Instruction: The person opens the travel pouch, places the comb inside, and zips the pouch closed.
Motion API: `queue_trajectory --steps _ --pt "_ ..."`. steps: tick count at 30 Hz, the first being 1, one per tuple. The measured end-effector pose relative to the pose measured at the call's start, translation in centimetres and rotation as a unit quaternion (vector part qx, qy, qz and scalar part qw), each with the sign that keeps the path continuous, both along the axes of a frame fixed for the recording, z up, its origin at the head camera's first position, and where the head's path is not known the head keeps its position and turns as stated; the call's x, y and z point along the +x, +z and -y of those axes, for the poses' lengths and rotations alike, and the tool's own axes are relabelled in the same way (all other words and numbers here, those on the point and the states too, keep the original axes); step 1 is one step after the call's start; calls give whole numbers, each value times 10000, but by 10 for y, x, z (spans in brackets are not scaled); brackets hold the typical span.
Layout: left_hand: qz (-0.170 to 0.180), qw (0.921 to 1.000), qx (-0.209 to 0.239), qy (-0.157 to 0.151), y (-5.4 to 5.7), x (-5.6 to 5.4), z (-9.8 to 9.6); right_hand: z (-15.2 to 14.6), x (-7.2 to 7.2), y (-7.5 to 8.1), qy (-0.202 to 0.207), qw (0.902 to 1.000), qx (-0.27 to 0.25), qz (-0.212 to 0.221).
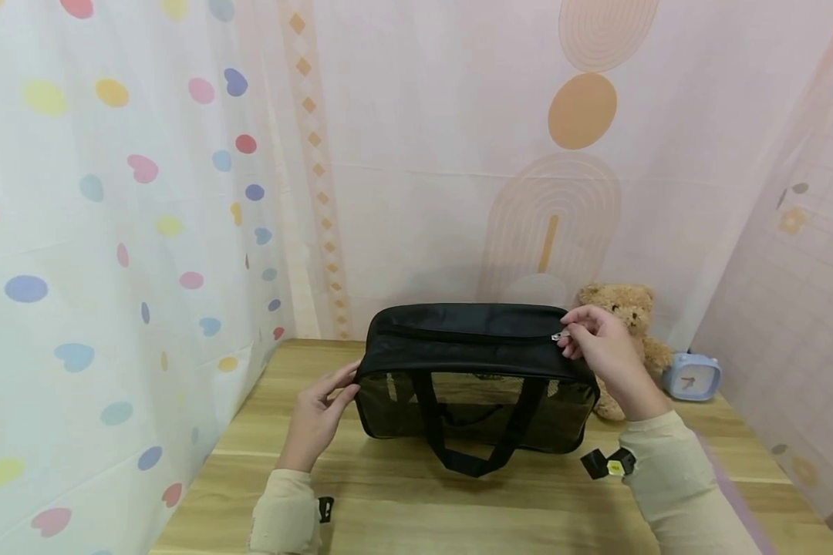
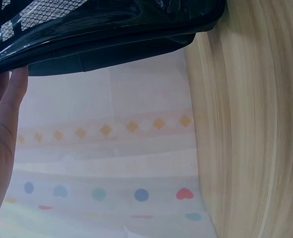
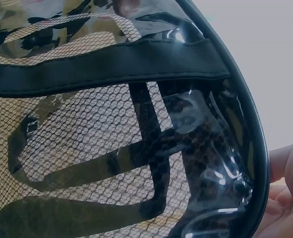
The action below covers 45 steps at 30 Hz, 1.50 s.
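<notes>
A black bag (image 1: 468, 354) with a see-through front panel stands upright on the wooden table, its carrying strap (image 1: 472, 465) hanging down in front. My right hand (image 1: 607, 354) pinches the silver zipper pull (image 1: 559, 336) at the right end of the top. At the left upper corner, my left hand (image 1: 315, 412) holds the bag's edge between thumb and fingers. The left wrist view has the left fingers (image 2: 12, 96) at the bag's dark rim. Close up in the right wrist view are the clear panel, white mesh (image 3: 87, 119) and a strap; part of my right hand shows beyond the edge.
Behind my right hand sits a tan teddy bear (image 1: 614, 301), partly covered by hand and bag. A light blue alarm clock (image 1: 693, 378) stands to its right. Patterned curtains (image 1: 416, 208) enclose the back and sides of the wooden table (image 1: 472, 512).
</notes>
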<state>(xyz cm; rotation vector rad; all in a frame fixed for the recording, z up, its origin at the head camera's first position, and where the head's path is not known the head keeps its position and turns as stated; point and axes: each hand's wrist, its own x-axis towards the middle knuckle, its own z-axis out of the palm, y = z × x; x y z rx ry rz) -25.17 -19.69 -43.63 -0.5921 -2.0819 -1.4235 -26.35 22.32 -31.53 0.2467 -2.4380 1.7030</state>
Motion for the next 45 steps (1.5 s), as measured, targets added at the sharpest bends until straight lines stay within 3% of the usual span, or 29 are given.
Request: queue_trajectory --steps 8,24,35,45 --pt "91 9998 161 -108 5 1 -2 9 0 7 30 9999 136 -72" --pt "-161 9998 79 -112 3 2 -2 26 -2 11 306 9988 318 -192" --pt "-101 9999 83 -43 3 3 -1 44 -6 13 313 9969 677 -233" --pt "34 10000 50 -20 2 3 0 57 -4 17 309 9973 586 -310"
